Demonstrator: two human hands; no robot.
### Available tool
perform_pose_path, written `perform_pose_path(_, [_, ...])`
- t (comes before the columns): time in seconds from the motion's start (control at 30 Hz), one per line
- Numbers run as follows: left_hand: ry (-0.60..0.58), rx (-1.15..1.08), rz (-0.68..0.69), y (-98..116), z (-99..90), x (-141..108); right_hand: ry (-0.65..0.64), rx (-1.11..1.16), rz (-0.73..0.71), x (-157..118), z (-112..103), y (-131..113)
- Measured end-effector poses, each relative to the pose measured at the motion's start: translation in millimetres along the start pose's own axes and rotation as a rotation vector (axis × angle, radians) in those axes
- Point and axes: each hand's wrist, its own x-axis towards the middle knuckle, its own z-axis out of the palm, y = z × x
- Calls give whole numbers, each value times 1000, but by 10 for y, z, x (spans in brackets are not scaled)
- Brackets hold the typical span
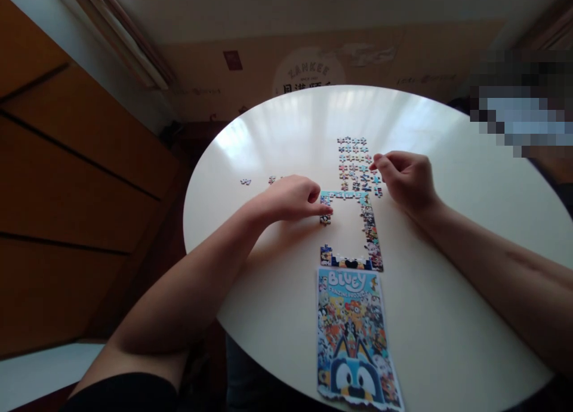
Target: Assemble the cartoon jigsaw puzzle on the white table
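Observation:
A partly joined puzzle border (371, 233) lies mid-table, with a gap in its left side. My left hand (298, 200) is at its upper left, thumb on or just over the left-side pieces, other fingers curled; whether it grips a piece is hidden. Beyond the border, loose puzzle pieces (353, 158) lie in rows. My right hand (405, 173) is closed at the right edge of these rows, fingertips pinched near a small reddish piece that I cannot make out clearly. Nearer to me lies the Bluey picture sheet (351, 340), just below the border.
The round white table (259, 286) holds everything. A few stray pieces (246, 181) lie to the left, some partly behind my left hand. Orange-brown panels (58, 191) stand at the left, and a printed cardboard sheet (197, 60) is behind the table. A blurred patch covers the upper right.

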Motion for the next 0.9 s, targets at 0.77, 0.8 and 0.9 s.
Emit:
perform_pose_path(0.77, [38,3,20,11,33,-4,17,136,82,38,44,62])
perform_pose_path(0.8, [21,-29,17,-4,21,-4,13,140,87,35,46,65])
perform_pose_path(0.9, [71,-179,18,-98,-47,-20,-3,162,101,20,52,64])
